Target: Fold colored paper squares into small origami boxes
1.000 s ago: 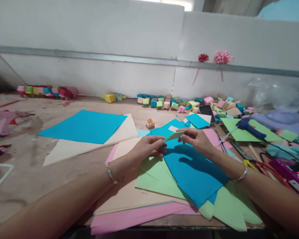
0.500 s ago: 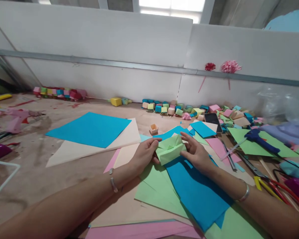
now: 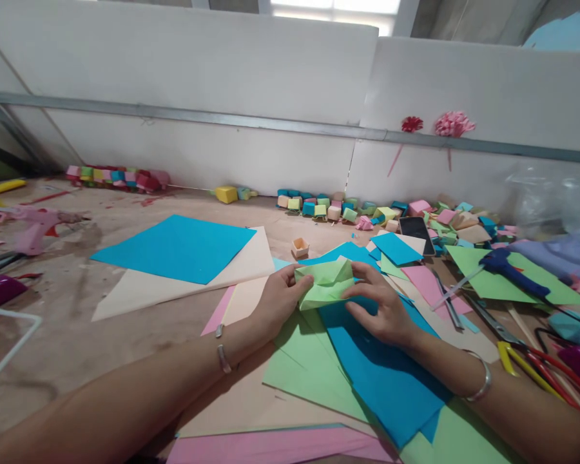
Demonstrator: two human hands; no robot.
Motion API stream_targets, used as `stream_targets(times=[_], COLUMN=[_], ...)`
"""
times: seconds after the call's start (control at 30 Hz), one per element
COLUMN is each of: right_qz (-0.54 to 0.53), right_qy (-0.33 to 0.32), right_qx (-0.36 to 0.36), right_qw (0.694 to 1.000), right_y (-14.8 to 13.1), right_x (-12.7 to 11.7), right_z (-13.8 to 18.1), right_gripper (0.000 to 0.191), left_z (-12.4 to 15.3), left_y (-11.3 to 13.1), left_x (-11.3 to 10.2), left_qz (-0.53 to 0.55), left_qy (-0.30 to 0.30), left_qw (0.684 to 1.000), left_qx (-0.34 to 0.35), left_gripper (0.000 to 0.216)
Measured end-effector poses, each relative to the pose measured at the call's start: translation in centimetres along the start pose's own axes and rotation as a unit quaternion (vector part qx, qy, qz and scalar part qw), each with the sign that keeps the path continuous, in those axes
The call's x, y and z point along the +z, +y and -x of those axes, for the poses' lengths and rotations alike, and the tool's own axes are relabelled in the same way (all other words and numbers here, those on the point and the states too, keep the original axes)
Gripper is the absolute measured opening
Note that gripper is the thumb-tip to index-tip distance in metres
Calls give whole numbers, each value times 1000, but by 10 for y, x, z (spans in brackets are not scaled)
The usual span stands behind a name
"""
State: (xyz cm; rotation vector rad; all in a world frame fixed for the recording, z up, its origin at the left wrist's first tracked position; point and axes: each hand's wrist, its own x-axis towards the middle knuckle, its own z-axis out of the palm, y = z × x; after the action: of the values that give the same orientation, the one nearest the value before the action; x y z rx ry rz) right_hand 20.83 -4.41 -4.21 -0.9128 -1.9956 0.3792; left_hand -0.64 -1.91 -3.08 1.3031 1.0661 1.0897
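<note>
A light green folded paper (image 3: 325, 283) is held up between my two hands, creased across its middle. My left hand (image 3: 286, 298) pinches its left end, thumb on the near face. At the right end my right hand (image 3: 379, 303) has its fingers against the far edge, its thumb a little apart from the paper. Beneath lie a blue paper sheet (image 3: 381, 367) and green paper sheets (image 3: 319, 374). Just beyond the hands stands a small peach paper box (image 3: 300, 247), its top open.
Several small paper cubes (image 3: 319, 209) line the wall. A blue sheet (image 3: 178, 248) lies at left, near a pink glue gun (image 3: 36, 229). To the right are a phone (image 3: 416, 235), a dark blue glue gun (image 3: 512, 270), a craft knife (image 3: 447, 299) and scissors (image 3: 497, 325).
The green folded paper has turned to lie more level and shifted slightly left. My right thumb has moved down from its near edge. The view has shifted slightly.
</note>
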Motion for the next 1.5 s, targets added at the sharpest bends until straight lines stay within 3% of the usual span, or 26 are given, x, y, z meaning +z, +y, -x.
stream_targets(times=[0.13, 0.27, 0.47, 0.63, 0.77, 0.97, 1.1, 1.23, 1.37, 1.5], right_qz=[137, 244, 273, 346, 358, 347, 277, 193, 221, 283], right_qy=[32, -9, -27, -33, -56, -62, -27, 33, 32, -54], right_qx=[-92, -138, -139, -177, -183, -196, -142, 12, 117, 133], right_qw=[986, 960, 952, 921, 914, 915, 950, 981, 968, 948], right_y=[-7, -4, 0, -4, -4, -8, -13, -10, 6, 22], right_x=[-3, 2, 8, 10, 10, 6, 5, -4, -18, -20], right_z=[1, 4, 4, 5, 5, 3, 3, -1, -6, -5], right_gripper=[11, 15, 18, 32, 25, 19, 17, 10, 11, 12], left_z=[-2, -4, -3, -2, -2, -3, -4, -3, -3, -3], left_y=[-3, -9, -5, -3, -7, -9, -10, -9, -5, -5], left_x=[0, -1, -1, -2, -3, -3, -3, -3, -4, -3], left_qz=[30, 27, -76, -173, -198, -202, -203, -196, -261, -300], left_qy=[40, 30, 54, 32, 4, 7, 12, 9, 14, -17], left_qw=[999, 999, 995, 982, 976, 975, 974, 978, 963, 951], left_qx=[17, 32, 38, 71, 86, 93, 97, 71, 64, 66], left_gripper=[43, 44, 39, 35, 37, 37, 37, 43, 42, 39])
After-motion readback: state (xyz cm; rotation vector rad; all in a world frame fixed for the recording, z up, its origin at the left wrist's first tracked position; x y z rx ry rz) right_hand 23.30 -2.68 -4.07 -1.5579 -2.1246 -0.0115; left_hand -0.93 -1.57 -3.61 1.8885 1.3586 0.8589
